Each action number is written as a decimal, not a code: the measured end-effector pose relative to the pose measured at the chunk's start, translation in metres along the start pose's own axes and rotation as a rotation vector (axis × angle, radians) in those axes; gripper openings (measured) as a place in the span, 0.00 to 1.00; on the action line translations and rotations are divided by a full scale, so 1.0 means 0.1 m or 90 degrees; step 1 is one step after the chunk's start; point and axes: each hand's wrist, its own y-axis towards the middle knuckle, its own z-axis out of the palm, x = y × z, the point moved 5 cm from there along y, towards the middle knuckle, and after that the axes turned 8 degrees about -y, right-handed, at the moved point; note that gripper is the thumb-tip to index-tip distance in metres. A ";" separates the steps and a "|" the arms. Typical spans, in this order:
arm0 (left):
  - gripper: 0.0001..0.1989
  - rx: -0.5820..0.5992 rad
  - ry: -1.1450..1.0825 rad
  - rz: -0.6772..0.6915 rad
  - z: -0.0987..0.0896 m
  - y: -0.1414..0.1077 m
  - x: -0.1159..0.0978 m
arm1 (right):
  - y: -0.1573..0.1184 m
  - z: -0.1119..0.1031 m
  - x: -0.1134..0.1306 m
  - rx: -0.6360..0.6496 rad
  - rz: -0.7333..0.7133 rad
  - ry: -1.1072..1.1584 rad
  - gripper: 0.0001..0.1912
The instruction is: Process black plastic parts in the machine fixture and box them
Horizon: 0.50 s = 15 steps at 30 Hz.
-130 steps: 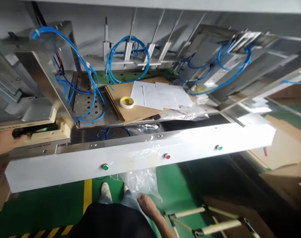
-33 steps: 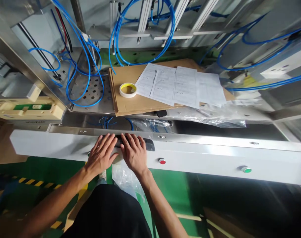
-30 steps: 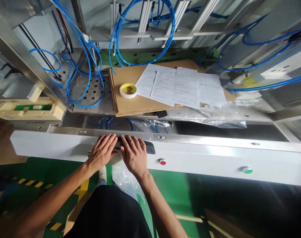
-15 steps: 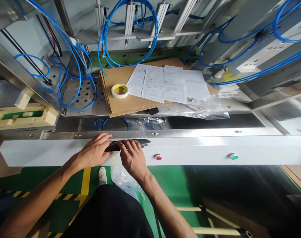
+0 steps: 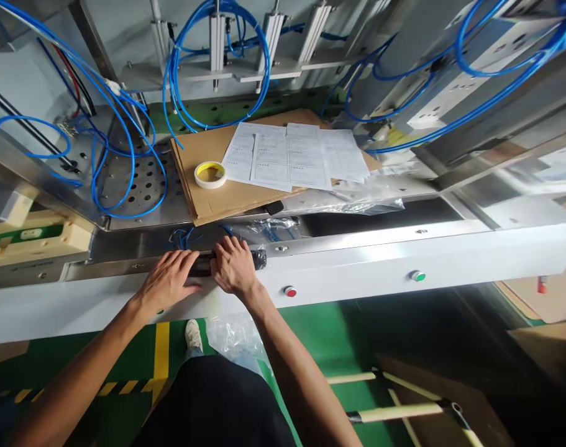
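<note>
My right hand is closed over a long black object lying along the white front panel. Its blunt right end juts out past my knuckles and looks glossy, as if wrapped in clear film. The object's exact kind cannot be made out. To the left, my left hand rests at the other end of the black object, fingers stretched out together and thumb apart below. A short dark stretch shows between the two hands; the rest is hidden under them. Right of my hands, a red button sits on the panel.
Behind the panel, a cardboard sheet carries printed papers and a tape roll. Blue tubing hangs in coils. A green button is farther right. Below hangs a clear plastic bag. A pale pipe frame stands lower right.
The black object has turned: its right end looked thin and pointed before and is blunt now. My right hand has risen slightly and the left has shifted left. The view has tilted.
</note>
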 end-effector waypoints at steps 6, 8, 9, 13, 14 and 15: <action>0.28 0.004 -0.001 0.004 0.04 0.02 0.06 | -0.22 -0.04 -0.04 -0.148 0.010 0.036 0.23; 0.27 0.015 0.002 0.019 0.03 0.02 0.05 | -0.46 -0.06 -0.05 -0.258 0.044 0.082 0.20; 0.27 0.023 0.004 0.030 0.03 0.02 0.04 | -0.60 -0.04 -0.05 -0.298 0.080 0.117 0.18; 0.23 0.035 0.013 0.062 -0.01 0.00 0.01 | -1.16 0.22 0.07 -0.335 0.237 0.293 0.14; 0.24 0.029 0.001 0.064 -0.04 -0.02 0.00 | -1.25 0.31 0.12 -0.310 0.269 0.361 0.15; 0.24 0.025 -0.029 0.061 -0.07 -0.03 -0.02 | -1.31 0.40 0.19 -0.274 0.296 0.441 0.18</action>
